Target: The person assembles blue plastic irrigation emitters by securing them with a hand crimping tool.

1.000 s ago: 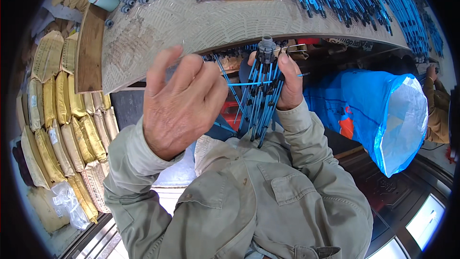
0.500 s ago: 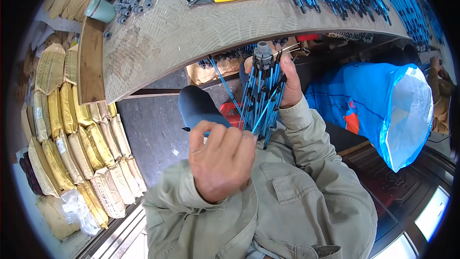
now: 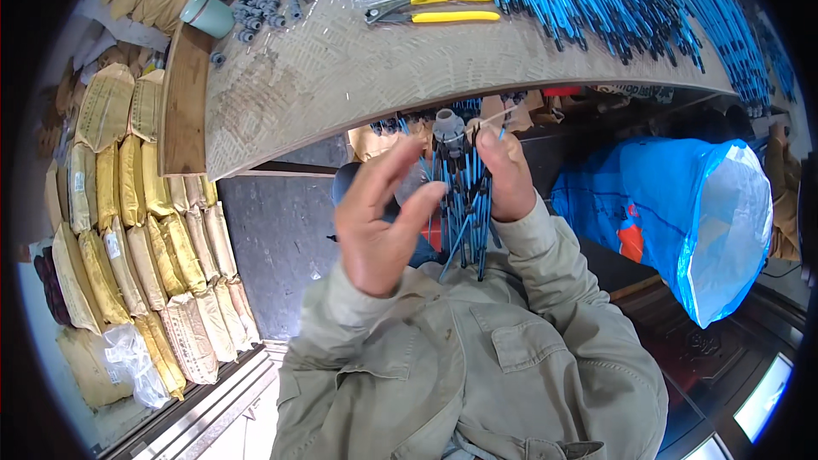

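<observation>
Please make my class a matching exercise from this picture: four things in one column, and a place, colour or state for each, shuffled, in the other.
Things
1. pliers
2. cup
3. sack
4. right hand

Descriptions
A. blue outside, white inside
B. holding the bundle of blue rods
C. yellow-handled, lying on the tabletop
D. pale green

Right pairs: 1-C, 2-D, 3-A, 4-B

The rod bundle (image 3: 463, 201) was blue and black; its threaded collar (image 3: 449, 126) was grey. The desk (image 3: 341, 68) was grey-beige, patterned with short parallel strokes, and the cutters (image 3: 456, 17) were yellow-handled. The sack (image 3: 609, 192) was blue with an orange-red mark (image 3: 630, 243) and a silvery-white inside.
</observation>
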A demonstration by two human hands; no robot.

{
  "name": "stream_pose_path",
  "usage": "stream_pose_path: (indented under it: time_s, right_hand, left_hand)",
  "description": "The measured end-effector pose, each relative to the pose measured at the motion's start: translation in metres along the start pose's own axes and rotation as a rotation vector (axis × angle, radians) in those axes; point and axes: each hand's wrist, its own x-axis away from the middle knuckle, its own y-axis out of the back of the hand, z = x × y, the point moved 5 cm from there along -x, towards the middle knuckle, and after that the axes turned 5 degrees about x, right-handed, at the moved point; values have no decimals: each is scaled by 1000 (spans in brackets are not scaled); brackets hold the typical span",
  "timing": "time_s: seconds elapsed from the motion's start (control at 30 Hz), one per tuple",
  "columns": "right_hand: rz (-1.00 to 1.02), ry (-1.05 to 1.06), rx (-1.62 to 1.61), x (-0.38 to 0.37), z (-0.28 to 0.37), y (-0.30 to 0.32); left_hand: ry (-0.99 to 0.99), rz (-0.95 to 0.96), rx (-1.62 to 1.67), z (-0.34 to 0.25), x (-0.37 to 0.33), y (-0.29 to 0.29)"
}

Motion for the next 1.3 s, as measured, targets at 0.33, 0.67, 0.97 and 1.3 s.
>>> stream_pose_path:
  time_s: [0.33, 0.67, 0.97, 1.3]
  right_hand:
    - [-45, 493, 444, 31, 55, -9]
    - [3, 497, 259, 44, 42, 5]
    - [-8, 484, 298, 54, 41, 5]
    - [-53, 500, 321, 57, 42, 4]
  left_hand:
    - [-62, 87, 421, -18, 1, -26]
    - [-143, 374, 288, 3, 4, -28]
    - [-96, 404, 334, -12, 13, -36]
    - [-46, 347, 151, -17, 25, -40]
